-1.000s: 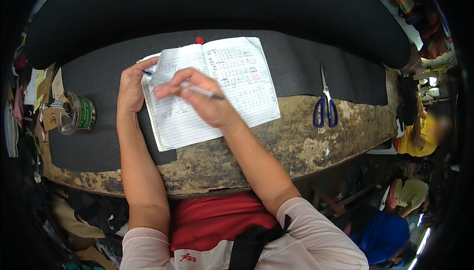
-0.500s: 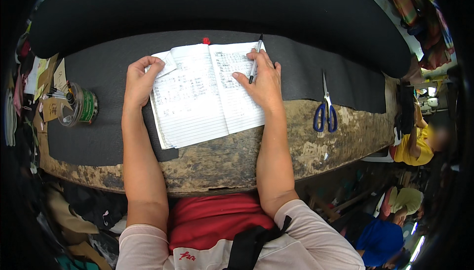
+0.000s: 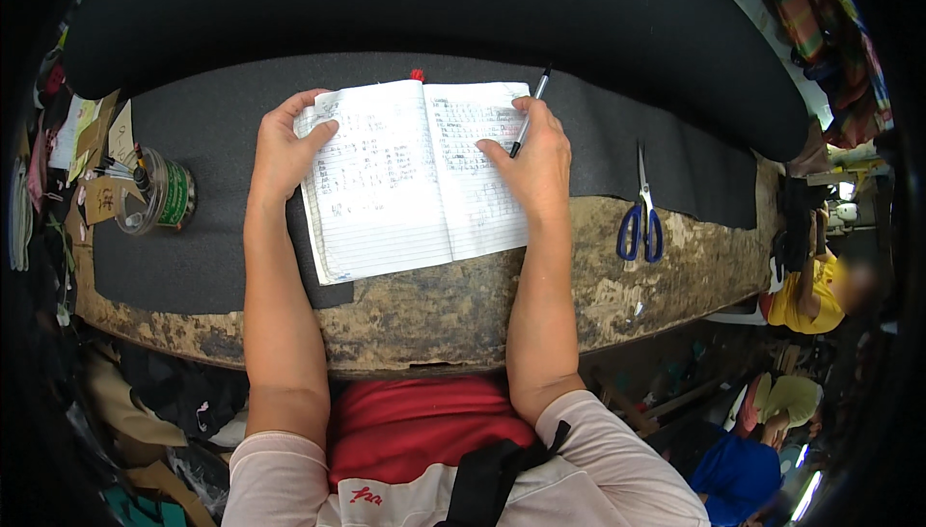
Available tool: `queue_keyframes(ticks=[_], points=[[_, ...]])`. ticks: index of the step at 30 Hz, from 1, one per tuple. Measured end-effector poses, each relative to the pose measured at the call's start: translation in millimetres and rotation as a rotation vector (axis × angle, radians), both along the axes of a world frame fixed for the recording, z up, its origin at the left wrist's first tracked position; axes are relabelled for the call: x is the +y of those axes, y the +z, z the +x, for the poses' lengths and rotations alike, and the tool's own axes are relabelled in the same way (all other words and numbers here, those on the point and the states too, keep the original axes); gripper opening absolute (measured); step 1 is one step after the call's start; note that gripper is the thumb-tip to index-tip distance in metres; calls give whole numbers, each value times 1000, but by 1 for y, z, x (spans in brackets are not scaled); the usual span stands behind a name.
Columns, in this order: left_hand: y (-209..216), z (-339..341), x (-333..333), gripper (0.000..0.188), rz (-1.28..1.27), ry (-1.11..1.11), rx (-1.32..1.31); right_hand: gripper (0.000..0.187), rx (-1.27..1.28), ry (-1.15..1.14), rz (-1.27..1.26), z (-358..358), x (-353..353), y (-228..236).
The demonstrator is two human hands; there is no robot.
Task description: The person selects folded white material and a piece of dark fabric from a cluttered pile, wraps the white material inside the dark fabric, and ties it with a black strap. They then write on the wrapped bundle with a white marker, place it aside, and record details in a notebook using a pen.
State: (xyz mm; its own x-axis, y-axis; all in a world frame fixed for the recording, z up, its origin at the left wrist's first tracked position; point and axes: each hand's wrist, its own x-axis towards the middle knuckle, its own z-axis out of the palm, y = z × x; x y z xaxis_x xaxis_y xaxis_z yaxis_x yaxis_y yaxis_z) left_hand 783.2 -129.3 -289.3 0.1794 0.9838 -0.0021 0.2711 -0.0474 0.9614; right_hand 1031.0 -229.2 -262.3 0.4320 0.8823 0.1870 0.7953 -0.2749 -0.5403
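An open lined notebook [image 3: 381, 214] with handwriting on both pages lies tilted on the dark fabric and the worn wooden table. My left hand [image 3: 286, 156] grips the upper part of its left edge, thumb on the page and fingers partly hidden behind it. At the right edge, my right hand [image 3: 542, 162] holds a clear pen with a black tip [image 3: 542, 85] that sticks up past the fingers. The thumb of that hand rests on the right page. A small red thing [image 3: 417, 75] shows at the top of the notebook's spine.
Blue-handled scissors [image 3: 640, 223] lie to the right, points away from me. On the left stands a clear jar [image 3: 177, 194] with pens, beside cardboard pieces [image 3: 101, 201]. A large black fabric roll [image 3: 415, 6] spans the far side. People [image 3: 805, 296] are off to the right.
Both hands and the notebook have shifted a little to the right. The page corner that was folded over by my left thumb now lies flat. The pen has moved along with my right hand.
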Motion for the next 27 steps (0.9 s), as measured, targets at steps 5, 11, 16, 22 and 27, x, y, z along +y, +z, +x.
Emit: queue_keyframes(ticks=[5,11,16,22,27], points=[[-5,-5,5,40,-11,-25,-185,44,-98,74,50,7,1,-12],[1,-4,3,47,-82,-17,-269,33,260,165,155,13,-1,-15],[-4,-5,4,33,-74,7,-339,27,1262,335,485,28,-10,-2],[-9,-10,9,21,-128,-119,-282,19,1772,163,797,7,0,-5],[-11,-5,5,25,-125,-85,-301,26,1527,251,784,-37,8,-3]])
